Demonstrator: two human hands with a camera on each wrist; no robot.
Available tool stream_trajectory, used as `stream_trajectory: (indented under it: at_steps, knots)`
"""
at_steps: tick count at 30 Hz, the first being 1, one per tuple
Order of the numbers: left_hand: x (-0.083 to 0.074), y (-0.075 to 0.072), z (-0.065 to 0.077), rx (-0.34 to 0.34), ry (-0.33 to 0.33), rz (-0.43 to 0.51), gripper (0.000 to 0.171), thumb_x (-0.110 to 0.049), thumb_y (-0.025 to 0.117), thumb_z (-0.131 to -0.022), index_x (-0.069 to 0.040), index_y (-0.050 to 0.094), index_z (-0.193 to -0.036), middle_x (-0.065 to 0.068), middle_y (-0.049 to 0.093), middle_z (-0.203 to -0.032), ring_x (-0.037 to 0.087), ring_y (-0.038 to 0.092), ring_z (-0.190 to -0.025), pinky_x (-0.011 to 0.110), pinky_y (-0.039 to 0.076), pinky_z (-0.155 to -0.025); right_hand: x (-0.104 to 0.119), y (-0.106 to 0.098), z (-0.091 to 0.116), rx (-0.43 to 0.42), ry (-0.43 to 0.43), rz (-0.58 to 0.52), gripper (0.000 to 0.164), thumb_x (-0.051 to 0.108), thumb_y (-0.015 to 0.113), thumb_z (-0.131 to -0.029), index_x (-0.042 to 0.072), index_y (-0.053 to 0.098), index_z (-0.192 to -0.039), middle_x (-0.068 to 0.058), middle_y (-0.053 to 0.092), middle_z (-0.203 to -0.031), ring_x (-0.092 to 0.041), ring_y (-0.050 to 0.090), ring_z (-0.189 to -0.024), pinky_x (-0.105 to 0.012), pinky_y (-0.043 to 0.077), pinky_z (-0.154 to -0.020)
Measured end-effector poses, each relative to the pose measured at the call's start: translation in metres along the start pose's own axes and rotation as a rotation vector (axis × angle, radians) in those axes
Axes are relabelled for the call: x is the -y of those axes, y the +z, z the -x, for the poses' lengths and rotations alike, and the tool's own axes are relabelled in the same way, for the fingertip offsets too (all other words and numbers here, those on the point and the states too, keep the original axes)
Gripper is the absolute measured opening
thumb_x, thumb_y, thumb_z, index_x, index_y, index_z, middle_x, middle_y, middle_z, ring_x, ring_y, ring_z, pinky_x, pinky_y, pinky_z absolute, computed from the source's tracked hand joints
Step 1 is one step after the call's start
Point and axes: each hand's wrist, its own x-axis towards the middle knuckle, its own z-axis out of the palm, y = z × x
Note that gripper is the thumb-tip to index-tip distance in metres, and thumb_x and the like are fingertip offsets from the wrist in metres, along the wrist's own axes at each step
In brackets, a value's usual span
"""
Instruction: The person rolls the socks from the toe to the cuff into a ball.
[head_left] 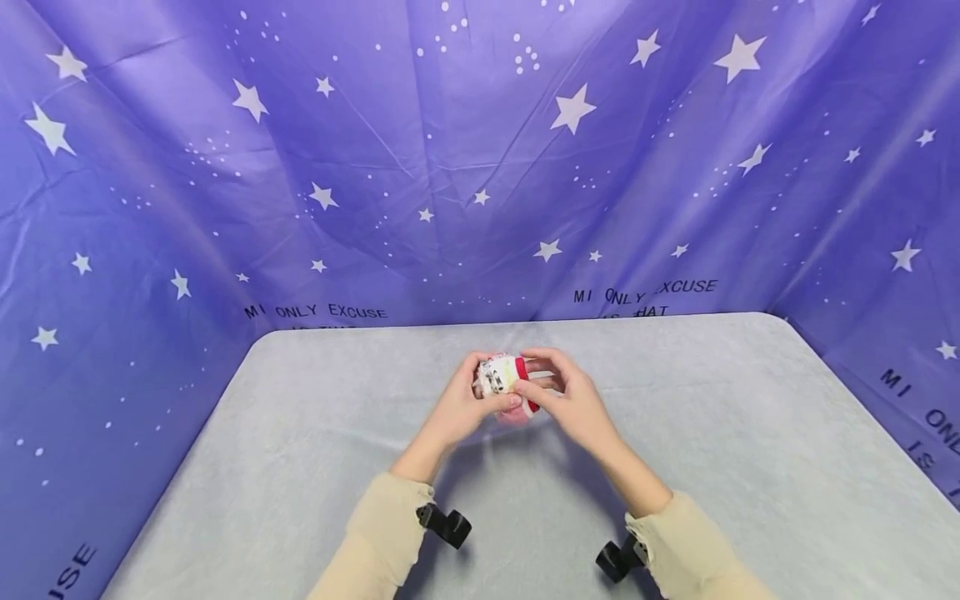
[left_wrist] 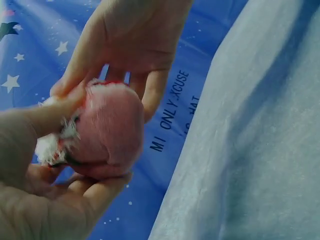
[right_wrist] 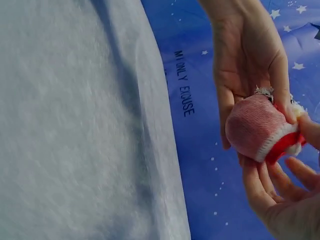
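A rolled-up sock [head_left: 501, 375], white, pink and red with loose fuzzy threads, is held between both hands above the table. My left hand [head_left: 459, 404] grips its left side, the thumb across the front. From the right, my right hand [head_left: 576, 402] pinches it near the red band, thumb in front and fingers behind. In the left wrist view the sock's smooth pink side [left_wrist: 112, 130] bulges out between the hands. The right wrist view shows the pink knit [right_wrist: 252, 127] beside a white and red band [right_wrist: 280, 145]. Fingers hide parts of the sock.
A grey cloth-covered table [head_left: 300, 467] spreads beneath the hands. Behind it and along both sides hangs a blue-purple curtain [head_left: 465, 150] with white stars and black lettering. Black wrist cameras [head_left: 453, 527] sit below the beige sleeves [head_left: 382, 533].
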Motion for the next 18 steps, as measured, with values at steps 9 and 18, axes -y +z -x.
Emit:
stream_trajectory:
  at_steps: [9, 18]
  knots:
    - [0.022, -0.007, -0.043, -0.091, -0.268, -0.042, 0.056, -0.006, 0.074, -0.085, 0.002, 0.05, -0.135, 0.014, 0.064, -0.107, 0.01, 0.055, -0.073, 0.02, 0.05, -0.06, -0.032, 0.013, -0.053, 0.048, 0.241, 0.085, 0.03, 0.012, 0.064, -0.095, -0.005, 0.063, -0.119, -0.021, 0.065, -0.104, -0.016, 0.063, -0.079, -0.026, 0.059, -0.065]
    - [0.05, -0.011, -0.044, -0.109, -0.397, -0.033, 0.067, -0.011, 0.069, -0.09, 0.005, 0.035, -0.146, 0.028, 0.047, -0.144, 0.041, 0.058, -0.122, 0.046, 0.06, -0.086, -0.075, 0.011, -0.061, 0.118, 0.413, 0.087, 0.046, 0.024, 0.06, -0.099, -0.009, 0.054, -0.131, -0.026, 0.063, -0.115, -0.016, 0.063, -0.079, -0.03, 0.061, -0.068]
